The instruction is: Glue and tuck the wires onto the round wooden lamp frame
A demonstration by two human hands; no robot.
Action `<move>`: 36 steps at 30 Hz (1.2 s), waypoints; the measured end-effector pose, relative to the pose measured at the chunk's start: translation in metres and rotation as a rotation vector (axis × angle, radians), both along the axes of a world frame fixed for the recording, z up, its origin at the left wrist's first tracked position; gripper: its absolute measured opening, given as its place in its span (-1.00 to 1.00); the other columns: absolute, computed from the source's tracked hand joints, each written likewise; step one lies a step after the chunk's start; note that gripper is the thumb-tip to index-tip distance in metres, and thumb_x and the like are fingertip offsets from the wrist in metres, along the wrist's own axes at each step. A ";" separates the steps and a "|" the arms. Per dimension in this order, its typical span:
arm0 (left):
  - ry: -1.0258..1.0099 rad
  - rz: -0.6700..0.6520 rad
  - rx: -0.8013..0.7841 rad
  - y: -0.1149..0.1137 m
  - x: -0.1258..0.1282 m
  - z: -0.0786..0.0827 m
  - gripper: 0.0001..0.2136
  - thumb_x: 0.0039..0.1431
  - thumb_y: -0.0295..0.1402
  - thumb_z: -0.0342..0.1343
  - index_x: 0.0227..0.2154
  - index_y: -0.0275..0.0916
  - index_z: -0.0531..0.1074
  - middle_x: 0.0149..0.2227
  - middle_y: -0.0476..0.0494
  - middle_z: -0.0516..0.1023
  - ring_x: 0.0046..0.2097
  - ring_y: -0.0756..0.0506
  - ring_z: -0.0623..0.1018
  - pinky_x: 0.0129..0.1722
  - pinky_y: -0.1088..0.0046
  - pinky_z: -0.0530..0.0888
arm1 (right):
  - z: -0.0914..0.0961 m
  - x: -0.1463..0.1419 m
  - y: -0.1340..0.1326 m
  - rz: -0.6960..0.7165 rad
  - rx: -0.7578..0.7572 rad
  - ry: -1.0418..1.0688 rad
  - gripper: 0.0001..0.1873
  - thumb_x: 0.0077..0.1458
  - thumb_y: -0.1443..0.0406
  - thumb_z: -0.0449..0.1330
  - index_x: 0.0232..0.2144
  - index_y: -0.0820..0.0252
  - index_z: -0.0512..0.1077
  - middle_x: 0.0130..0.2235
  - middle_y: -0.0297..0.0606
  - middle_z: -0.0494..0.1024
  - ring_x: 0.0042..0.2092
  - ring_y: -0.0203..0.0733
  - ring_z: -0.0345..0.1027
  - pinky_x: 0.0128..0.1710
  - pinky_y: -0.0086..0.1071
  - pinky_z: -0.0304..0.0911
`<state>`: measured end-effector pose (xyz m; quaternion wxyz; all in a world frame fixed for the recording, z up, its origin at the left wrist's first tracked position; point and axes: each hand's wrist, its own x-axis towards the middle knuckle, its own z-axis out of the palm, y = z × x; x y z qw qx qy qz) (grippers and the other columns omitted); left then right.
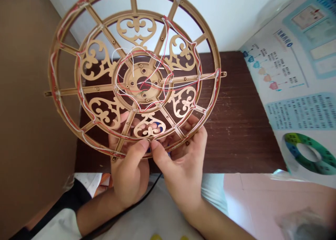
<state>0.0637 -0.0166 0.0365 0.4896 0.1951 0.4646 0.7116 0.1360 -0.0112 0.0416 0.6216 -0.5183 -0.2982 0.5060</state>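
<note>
- We hold a round tan frame [51, 75] up in front of us, its face toward us, with spokes, two rings and scrollwork panels; its lower edge sits in our hands, above the table.
- Red and white wires [168, 33] run along the rings and spokes, then tangle loosely around a central hub [143, 84] with small holes.
- Our left hand [130, 173] grips the lower rim: the thumb [140, 145] presses on the front, and the fingers [118, 131] curl behind, showing through the openings.
- Our right hand [182, 166] does the same, its thumb [157, 147] in front and its fingers [193, 122] behind, so both hands are clamped on the frame.
- The two thumbs sit just beside each other.
- A small blue thing [158, 125] shows behind the frame, too hidden to tell what it is.
- Beneath lies a scuffed dark wooden table [236, 128].
- A printed chart poster [291, 68] lies to the right, beside a white wall [223, 19].
- A black cable [136, 205] crosses our lap, near a pink sheet [270, 201].
</note>
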 end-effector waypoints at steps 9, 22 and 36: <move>0.104 0.050 0.024 0.009 0.002 -0.001 -0.31 0.04 -0.65 0.25 0.21 0.09 0.49 0.25 0.00 0.61 0.18 -0.23 0.67 0.04 0.29 0.73 | -0.001 -0.003 0.004 0.064 -0.075 0.090 -0.44 0.02 0.35 0.38 -0.04 -0.06 0.19 -0.08 -0.40 0.58 -0.12 -0.20 0.62 -0.08 -0.27 0.62; -0.026 -0.021 -0.035 0.006 -0.002 0.007 -0.37 0.07 -0.60 0.22 0.19 0.08 0.46 0.23 0.03 0.59 0.26 -0.22 0.59 0.27 0.20 0.59 | 0.002 0.003 -0.006 0.079 -0.032 0.117 -0.57 0.13 0.33 0.42 -0.11 -0.04 0.27 -0.07 -0.40 0.62 -0.06 -0.24 0.61 -0.04 -0.29 0.61; -0.023 -0.010 -0.048 0.008 0.001 0.004 -0.35 0.05 -0.60 0.22 0.18 0.13 0.41 0.08 0.04 0.64 0.23 -0.21 0.60 0.17 0.22 0.65 | 0.000 -0.001 0.000 0.064 -0.056 0.136 -0.54 0.09 0.34 0.41 -0.13 -0.04 0.23 -0.01 -0.38 0.62 -0.03 -0.22 0.61 -0.06 -0.32 0.59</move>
